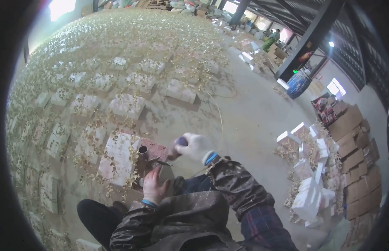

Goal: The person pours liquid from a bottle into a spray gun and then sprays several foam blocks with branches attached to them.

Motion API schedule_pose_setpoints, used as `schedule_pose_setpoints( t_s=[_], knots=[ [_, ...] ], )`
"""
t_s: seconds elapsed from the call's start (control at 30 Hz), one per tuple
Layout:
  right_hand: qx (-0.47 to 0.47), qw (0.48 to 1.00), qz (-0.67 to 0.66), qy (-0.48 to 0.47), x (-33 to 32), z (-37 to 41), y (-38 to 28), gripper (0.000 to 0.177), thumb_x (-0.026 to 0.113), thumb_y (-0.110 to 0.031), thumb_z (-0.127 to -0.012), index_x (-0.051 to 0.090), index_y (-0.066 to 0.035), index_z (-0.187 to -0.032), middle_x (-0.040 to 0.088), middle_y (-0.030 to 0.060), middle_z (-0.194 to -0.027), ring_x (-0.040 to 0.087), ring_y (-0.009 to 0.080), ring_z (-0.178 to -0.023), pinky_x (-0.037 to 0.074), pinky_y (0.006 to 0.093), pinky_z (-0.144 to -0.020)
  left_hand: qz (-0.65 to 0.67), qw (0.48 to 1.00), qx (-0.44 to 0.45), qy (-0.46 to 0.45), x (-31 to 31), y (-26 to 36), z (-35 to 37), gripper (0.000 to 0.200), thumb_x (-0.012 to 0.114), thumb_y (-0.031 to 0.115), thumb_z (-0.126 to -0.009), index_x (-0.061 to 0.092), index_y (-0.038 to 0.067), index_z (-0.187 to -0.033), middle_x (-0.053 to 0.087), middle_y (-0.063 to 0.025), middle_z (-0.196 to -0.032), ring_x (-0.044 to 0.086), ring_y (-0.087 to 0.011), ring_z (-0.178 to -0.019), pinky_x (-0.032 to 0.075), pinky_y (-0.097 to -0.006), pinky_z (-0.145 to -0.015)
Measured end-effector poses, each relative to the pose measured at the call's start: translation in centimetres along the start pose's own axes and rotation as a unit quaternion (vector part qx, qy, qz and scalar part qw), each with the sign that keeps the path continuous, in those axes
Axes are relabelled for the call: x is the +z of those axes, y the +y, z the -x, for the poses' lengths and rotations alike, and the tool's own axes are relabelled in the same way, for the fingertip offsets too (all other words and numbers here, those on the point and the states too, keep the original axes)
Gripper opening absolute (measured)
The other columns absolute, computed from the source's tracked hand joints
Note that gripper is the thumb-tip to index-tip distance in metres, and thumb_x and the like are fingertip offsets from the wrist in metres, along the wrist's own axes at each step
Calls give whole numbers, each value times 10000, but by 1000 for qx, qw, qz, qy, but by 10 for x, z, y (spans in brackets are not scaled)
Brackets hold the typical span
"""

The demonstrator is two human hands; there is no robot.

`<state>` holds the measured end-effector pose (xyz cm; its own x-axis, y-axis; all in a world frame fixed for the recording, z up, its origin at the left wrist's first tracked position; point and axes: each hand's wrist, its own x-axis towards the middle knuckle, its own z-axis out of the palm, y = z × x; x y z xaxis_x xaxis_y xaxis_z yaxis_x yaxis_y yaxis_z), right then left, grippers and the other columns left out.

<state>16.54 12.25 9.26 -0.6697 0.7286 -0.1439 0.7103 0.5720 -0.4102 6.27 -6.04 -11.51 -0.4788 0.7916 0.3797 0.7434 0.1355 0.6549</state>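
My right hand (197, 147), in a white glove with a blue cuff, is closed on a dark purple, rounded object (175, 149). Its kind cannot be made out. My left hand (155, 185), also gloved, rests on the near side of a reddish-brown surface (153, 148), fingers stretched out and thumb apart. Just beyond those fingers lies a dark, thin metal tool (160, 161). A small dark cylindrical cup (143, 150) stands beside it. To the left, a white foam-like block (118, 155) carries thin stems with golden leaves (94, 165).
Rows of white blocks (127, 105) bearing leafy stems cover the floor at left. On the right lie loose white blocks (308, 196) and stacked cardboard (362, 180). A blue barrel (299, 85) stands by a dark pillar (305, 46). Another person (272, 39) is far back.
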Motion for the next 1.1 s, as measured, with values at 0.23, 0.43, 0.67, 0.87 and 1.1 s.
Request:
schedule_pose_setpoints(
  t_s=[0.23, 0.43, 0.67, 0.87, 1.1],
  knots=[
    [-147, 989, -18, -19, 35, 23, -31, 376, 609, -474, -803, 672, -108, -856, 687, 94, -798, 626, 267, -714, 489, 386, -660, 103, 989, -108, -2, -23, 19, -8, 1107, 862, 489, -596, 328, 60, -1466, 539, -197, -1321, 549, -375, -1183, 463, -495, -961],
    [-128, 990, 50, -22, 50, 27, -39, 482, 520, -601, -854, 619, -149, -991, 698, 92, -863, 658, 329, -793, 504, 433, -724, 204, 936, -288, -8, -43, 33, -16, 875, 855, 451, -599, 499, 152, -1340, 653, -104, -1206, 635, -316, -1100, 487, -423, -982],
    [-173, 979, 103, 32, 60, 22, -40, 622, 413, -645, -919, 552, -93, -669, 606, 92, -617, 587, 302, -578, 442, 410, -553, 268, 906, -326, 3, -39, 31, -12, 809, 893, 346, -573, 571, 88, -1269, 660, -113, -1165, 639, -290, -1061, 504, -387, -963],
    [-378, 919, 105, 38, 57, 18, -27, 445, 515, -510, -918, 537, -108, -729, 569, 88, -606, 558, 312, -553, 439, 420, -533, 448, 817, -357, -67, -50, 33, -11, 488, 730, 284, -786, 574, 111, -1214, 651, -99, -1117, 629, -233, -1017, 512, -337, -943],
    [-548, 802, 231, -46, 34, 13, -32, 222, 580, -242, -908, 583, -128, -1099, 600, 138, -1059, 608, 292, -849, 499, 412, -708, 239, 938, -202, -150, -44, 1, -8, 932, 874, 406, -600, 460, 83, -1370, 629, -152, -1233, 623, -317, -1114, 482, -418, -974]
  ],
)
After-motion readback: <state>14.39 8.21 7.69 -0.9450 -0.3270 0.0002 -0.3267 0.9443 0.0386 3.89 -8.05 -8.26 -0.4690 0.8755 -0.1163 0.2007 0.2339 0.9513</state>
